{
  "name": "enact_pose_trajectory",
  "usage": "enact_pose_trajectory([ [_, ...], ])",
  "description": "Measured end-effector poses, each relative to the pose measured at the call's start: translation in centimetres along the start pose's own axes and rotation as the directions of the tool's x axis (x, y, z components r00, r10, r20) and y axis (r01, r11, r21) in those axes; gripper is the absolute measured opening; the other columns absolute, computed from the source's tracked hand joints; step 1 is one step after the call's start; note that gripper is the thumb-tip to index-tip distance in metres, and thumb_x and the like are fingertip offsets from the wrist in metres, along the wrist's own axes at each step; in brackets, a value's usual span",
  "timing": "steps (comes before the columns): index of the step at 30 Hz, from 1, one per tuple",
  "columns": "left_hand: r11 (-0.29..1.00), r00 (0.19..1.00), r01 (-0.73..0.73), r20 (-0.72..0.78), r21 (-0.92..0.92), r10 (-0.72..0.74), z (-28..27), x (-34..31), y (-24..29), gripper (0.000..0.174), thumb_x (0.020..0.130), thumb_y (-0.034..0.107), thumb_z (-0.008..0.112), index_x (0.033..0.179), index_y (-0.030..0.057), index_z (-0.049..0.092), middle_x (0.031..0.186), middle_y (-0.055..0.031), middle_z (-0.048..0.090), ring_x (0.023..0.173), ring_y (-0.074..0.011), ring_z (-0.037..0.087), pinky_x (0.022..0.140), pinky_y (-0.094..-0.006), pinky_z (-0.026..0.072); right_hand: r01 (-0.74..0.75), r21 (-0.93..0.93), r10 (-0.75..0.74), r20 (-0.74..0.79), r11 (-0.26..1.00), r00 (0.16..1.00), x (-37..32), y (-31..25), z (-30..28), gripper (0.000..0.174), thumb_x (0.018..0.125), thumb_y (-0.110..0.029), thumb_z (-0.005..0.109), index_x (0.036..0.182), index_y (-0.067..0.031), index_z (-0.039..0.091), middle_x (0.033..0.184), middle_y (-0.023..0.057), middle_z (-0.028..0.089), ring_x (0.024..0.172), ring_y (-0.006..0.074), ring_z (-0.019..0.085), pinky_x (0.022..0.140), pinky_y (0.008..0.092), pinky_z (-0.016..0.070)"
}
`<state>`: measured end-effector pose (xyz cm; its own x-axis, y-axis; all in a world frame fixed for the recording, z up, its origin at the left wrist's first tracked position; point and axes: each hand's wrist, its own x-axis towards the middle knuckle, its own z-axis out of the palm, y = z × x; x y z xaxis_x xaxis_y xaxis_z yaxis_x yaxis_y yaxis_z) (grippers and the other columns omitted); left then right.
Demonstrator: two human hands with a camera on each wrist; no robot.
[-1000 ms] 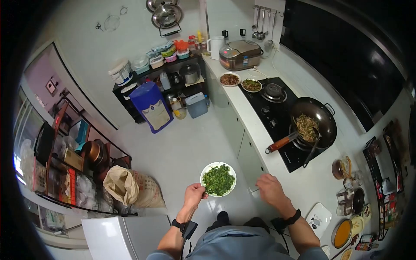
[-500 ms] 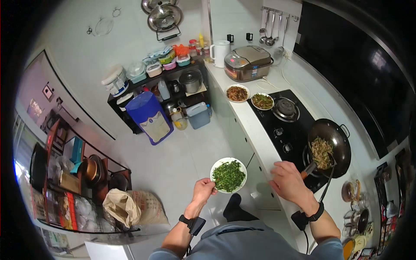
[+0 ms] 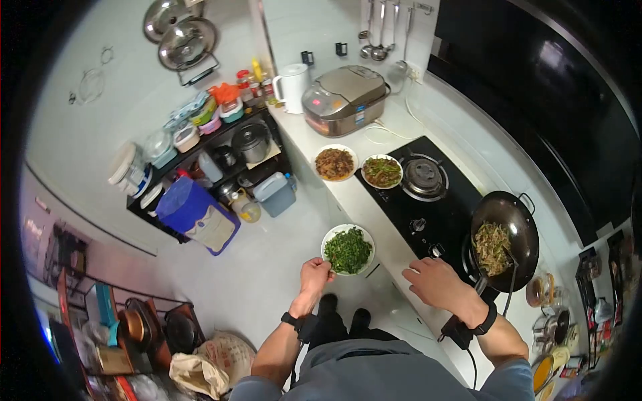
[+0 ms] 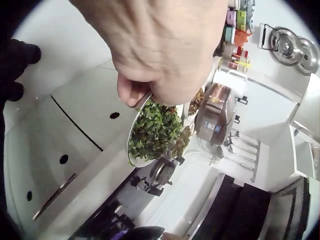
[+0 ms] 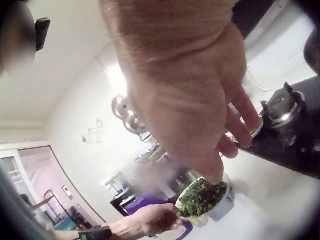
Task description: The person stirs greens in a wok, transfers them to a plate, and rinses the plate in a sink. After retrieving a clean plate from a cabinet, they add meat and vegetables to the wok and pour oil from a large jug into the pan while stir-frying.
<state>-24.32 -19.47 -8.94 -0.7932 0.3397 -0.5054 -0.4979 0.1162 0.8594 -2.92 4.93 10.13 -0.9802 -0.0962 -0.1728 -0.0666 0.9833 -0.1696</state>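
My left hand (image 3: 314,275) pinches the near left rim of a white plate (image 3: 366,234) heaped with chopped leafy greens (image 3: 348,250). In the head view the plate hangs beside the counter's front edge. The left wrist view shows the thumb and fingers on its rim, with the greens (image 4: 155,132) beyond them. My right hand (image 3: 441,286) hovers over the counter edge, left of the wok (image 3: 523,217), its fingers loosely bent and holding nothing. In the wok lies a heap of stir-fried food (image 3: 491,247), with a long-handled utensil (image 3: 512,287) resting in it.
Two plates of cooked food, one browner (image 3: 334,164) and one greener (image 3: 382,172), stand by the black hob (image 3: 401,200). Behind them are a rice cooker (image 3: 344,100) and a white kettle (image 3: 292,88). Jars (image 3: 540,289) line the right side.
The head view has turned and shifted along the counter. My left hand has carried the plate of greens forward, closer to the counter edge. My right hand has risen over the counter near the wok.
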Motion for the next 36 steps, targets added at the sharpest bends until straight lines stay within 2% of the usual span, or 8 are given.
enact_pose_trajectory([
  [10, 0.999, 0.991, -0.014, 0.136, 0.040, 0.009, 2.5, 15.7, 3.3, 0.011, 0.095, 0.003, 0.063, 0.091, -0.0051, 0.068, 0.075, -0.0117, 0.070, 0.057, -0.0208, 0.069, 0.052, -0.0345, 0.0583, -0.394, 0.061, 0.392, 0.043, 0.917, 0.919, 1.1, -0.2, -0.8, 0.025, 0.095, -0.020, 0.073, 0.116, -0.0073, 0.069, 0.119, 0.0150, 0.069, 0.115, 0.0387, 0.068, 0.102, 0.0531, 0.0544],
  [12, 1.000, 0.987, -0.009, 0.160, 0.028, 0.004, 2.3, 17.3, 3.9, 0.013, 0.095, 0.003, 0.061, 0.091, -0.0066, 0.068, 0.076, -0.0137, 0.070, 0.058, -0.0225, 0.069, 0.054, -0.0360, 0.0601, -0.435, 0.030, 0.433, 0.051, 0.900, 0.900, 1.9, -0.7, -0.7, 0.038, 0.091, -0.020, 0.078, 0.126, -0.0071, 0.071, 0.122, 0.0119, 0.072, 0.113, 0.0349, 0.069, 0.099, 0.0460, 0.0546],
  [15, 0.999, 0.988, 0.004, 0.152, 0.050, -0.012, 2.2, 19.9, 4.7, 0.015, 0.095, 0.003, 0.061, 0.093, -0.0093, 0.068, 0.077, -0.0152, 0.071, 0.059, -0.0226, 0.070, 0.056, -0.0365, 0.0610, -0.445, 0.064, 0.446, 0.007, 0.893, 0.895, 3.2, -0.6, -0.2, 0.038, 0.091, -0.020, 0.078, 0.127, -0.0067, 0.072, 0.125, 0.0126, 0.072, 0.114, 0.0353, 0.069, 0.100, 0.0461, 0.0550],
  [18, 0.999, 0.986, 0.002, 0.164, 0.051, -0.010, 2.1, 21.9, 5.0, 0.016, 0.096, 0.004, 0.061, 0.094, -0.0102, 0.068, 0.077, -0.0151, 0.071, 0.060, -0.0226, 0.070, 0.055, -0.0360, 0.0605, -0.493, 0.118, 0.487, 0.080, 0.862, 0.870, 4.9, -1.1, -0.7, 0.038, 0.092, -0.020, 0.077, 0.127, -0.0064, 0.072, 0.127, 0.0130, 0.072, 0.116, 0.0351, 0.069, 0.102, 0.0461, 0.0547],
  [25, 0.999, 0.980, 0.022, 0.199, 0.037, -0.029, 3.1, 24.0, 5.9, 0.018, 0.098, 0.007, 0.062, 0.100, -0.0096, 0.069, 0.081, -0.0143, 0.072, 0.062, -0.0210, 0.071, 0.056, -0.0338, 0.0604, -0.506, 0.155, 0.504, 0.058, 0.848, 0.862, 6.8, -1.1, 0.1, 0.036, 0.093, -0.019, 0.077, 0.127, -0.0054, 0.072, 0.127, 0.0137, 0.072, 0.117, 0.0356, 0.068, 0.102, 0.0470, 0.0545],
  [27, 0.999, 0.978, 0.039, 0.204, 0.025, -0.043, 3.2, 24.3, 5.7, 0.017, 0.098, 0.006, 0.062, 0.102, -0.0093, 0.068, 0.083, -0.0136, 0.073, 0.062, -0.0204, 0.071, 0.054, -0.0323, 0.0594, -0.501, 0.186, 0.499, 0.059, 0.845, 0.865, 7.0, -0.9, 0.3, 0.035, 0.097, -0.021, 0.074, 0.128, -0.0070, 0.070, 0.123, 0.0158, 0.072, 0.114, 0.0389, 0.070, 0.102, 0.0502, 0.0560],
  [29, 0.998, 0.965, 0.054, 0.256, -0.012, -0.049, 3.5, 24.7, 5.5, 0.026, 0.098, 0.011, 0.063, 0.111, -0.0114, 0.067, 0.091, -0.0154, 0.074, 0.073, -0.0231, 0.074, 0.065, -0.0352, 0.0653, -0.507, 0.190, 0.507, 0.053, 0.841, 0.860, 7.1, -1.0, 0.9, 0.035, 0.097, -0.021, 0.074, 0.128, -0.0067, 0.070, 0.122, 0.0158, 0.072, 0.114, 0.0385, 0.070, 0.101, 0.0500, 0.0564],
  [36, 0.995, 0.942, 0.086, 0.329, -0.051, -0.065, 3.5, 24.6, 5.0, 0.033, 0.102, 0.019, 0.068, 0.117, -0.0103, 0.065, 0.100, -0.0166, 0.075, 0.082, -0.0253, 0.076, 0.070, -0.0363, 0.0664, -0.542, 0.195, 0.541, 0.061, 0.817, 0.839, 7.4, -1.3, 2.0, 0.035, 0.097, -0.020, 0.073, 0.128, -0.0052, 0.070, 0.119, 0.0158, 0.072, 0.110, 0.0372, 0.071, 0.099, 0.0468, 0.0576],
])
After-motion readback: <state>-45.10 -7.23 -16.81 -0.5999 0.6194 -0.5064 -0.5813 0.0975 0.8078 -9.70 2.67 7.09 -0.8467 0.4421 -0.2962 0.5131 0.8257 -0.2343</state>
